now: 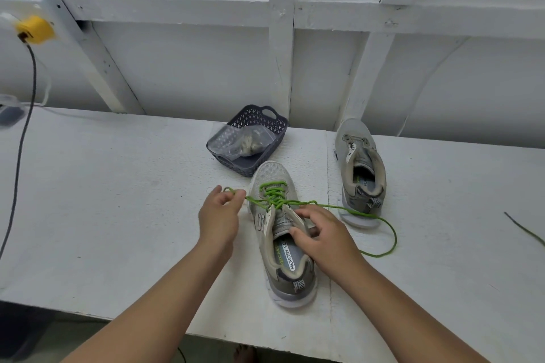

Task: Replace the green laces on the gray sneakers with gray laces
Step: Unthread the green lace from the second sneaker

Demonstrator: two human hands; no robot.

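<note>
Left hand (pixel 218 215): forearm extended from the lower left, back of hand toward the camera, thumb and forefinger pinching one end of the green lace (pixel 365 214) just left of the near sneaker (pixel 281 233). Remaining fingers curled loosely.

Right hand (pixel 323 237): forearm reaching in from the lower right, fingers curled over the right side of the near sneaker's collar and tongue, gripping the shoe.

Green lace: partly threaded through the forward eyelets; the free right end loops across the table (pixel 118 200), passing in front of the second sneaker's heel.

Second sneaker (pixel 359 171): stands well apart to the right, toe toward the wall, carrying no lace.

Dark perforated basket (pixel 275 127): just beyond the near sneaker's toe, holding a clear plastic bag (pixel 236 140) with pale contents, not identifiable.

A dark cord end (pixel 525 230) lies at the far right.
</note>
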